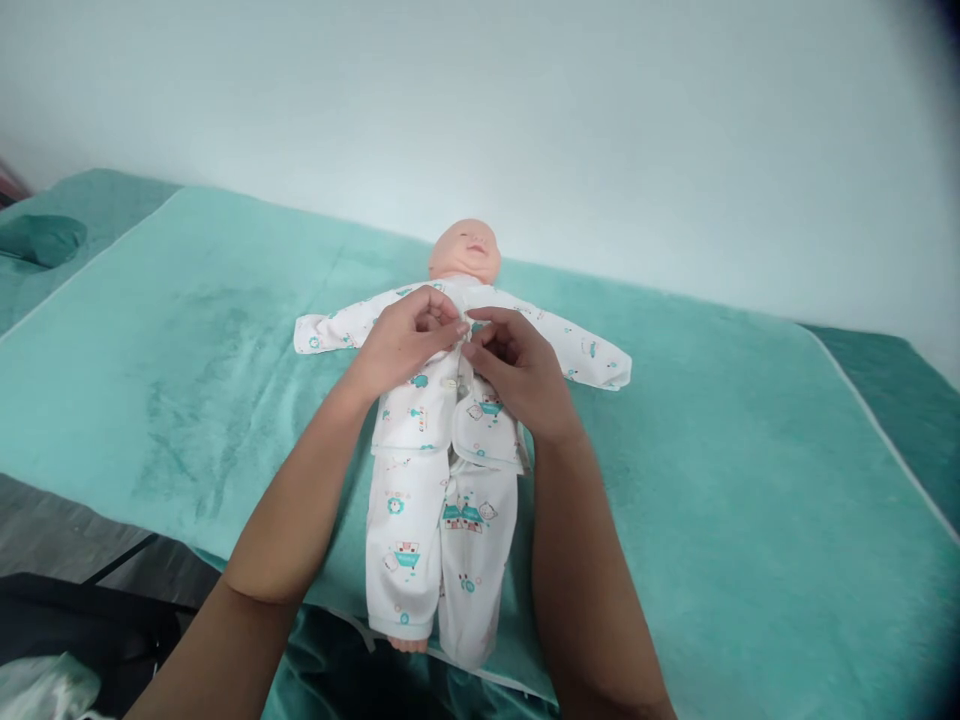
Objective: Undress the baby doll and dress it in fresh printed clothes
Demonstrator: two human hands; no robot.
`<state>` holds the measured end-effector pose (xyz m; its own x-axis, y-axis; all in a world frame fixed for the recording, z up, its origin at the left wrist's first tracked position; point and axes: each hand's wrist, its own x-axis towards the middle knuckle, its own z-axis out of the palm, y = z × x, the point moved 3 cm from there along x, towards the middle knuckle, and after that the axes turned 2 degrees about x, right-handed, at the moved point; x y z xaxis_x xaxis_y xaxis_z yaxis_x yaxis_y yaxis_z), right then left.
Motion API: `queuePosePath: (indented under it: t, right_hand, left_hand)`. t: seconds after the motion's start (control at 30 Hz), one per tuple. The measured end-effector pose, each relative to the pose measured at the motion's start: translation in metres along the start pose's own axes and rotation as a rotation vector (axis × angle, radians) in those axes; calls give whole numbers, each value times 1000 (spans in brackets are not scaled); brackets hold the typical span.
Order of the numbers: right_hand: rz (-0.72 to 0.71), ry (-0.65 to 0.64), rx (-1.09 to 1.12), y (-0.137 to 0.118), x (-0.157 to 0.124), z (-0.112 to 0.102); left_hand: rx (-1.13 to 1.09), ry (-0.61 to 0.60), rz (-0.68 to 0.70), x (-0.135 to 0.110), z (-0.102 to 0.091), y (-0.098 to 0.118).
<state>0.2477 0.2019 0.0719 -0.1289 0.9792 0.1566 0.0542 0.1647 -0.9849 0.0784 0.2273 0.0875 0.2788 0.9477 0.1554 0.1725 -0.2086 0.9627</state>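
A baby doll (pixel 466 250) lies on its back with its head toward the wall. It wears a white printed jacket (pixel 412 415) with long sleeves spread to both sides, and matching trousers (pixel 405 560). My left hand (pixel 409 335) pinches the jacket's front edge at the upper chest, thumb and fingertips together. Close beside it, my right hand (pixel 521 365) pinches the opposite front edge, the fingertips almost meeting. Below my hands the jacket front hangs apart at the hem. Toes show at one trouser cuff. What lies between my fingertips is too small to make out clearly.
A turquoise plush cover (pixel 720 500) spreads over the bed under the doll. A pale wall (pixel 570 130) stands behind it. At the left end is a dark opening (pixel 43 240) in the bed. A black object (pixel 82 630) stands at the lower left.
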Motion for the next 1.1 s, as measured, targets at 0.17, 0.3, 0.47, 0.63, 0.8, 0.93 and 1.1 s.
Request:
queuePosePath:
  t: [0.17, 0.3, 0.47, 0.63, 0.8, 0.93, 1.1]
  right_hand:
    - [12, 51, 81, 5, 2, -4]
    - [74, 62, -1, 7, 1, -6]
    - [84, 52, -64, 5, 0, -7]
    - [88, 43, -100, 1, -1, -7]
    - [84, 52, -119, -2, -1, -6]
    - [89, 53, -138, -2, -1, -5]
    - [90, 54, -146, -3, -1, -4]
  left_hand:
    - [28, -1, 19, 0, 2, 1]
    - [22, -23, 16, -1, 1, 0]
    - [7, -117, -12, -1, -4, -1]
    - [30, -109, -40, -2, -4, -1]
    - [-5, -66, -36, -2, 0, 0]
    - [-24, -49, -23, -2, 1, -1]
    - [-39, -55, -5, -1, 2, -3]
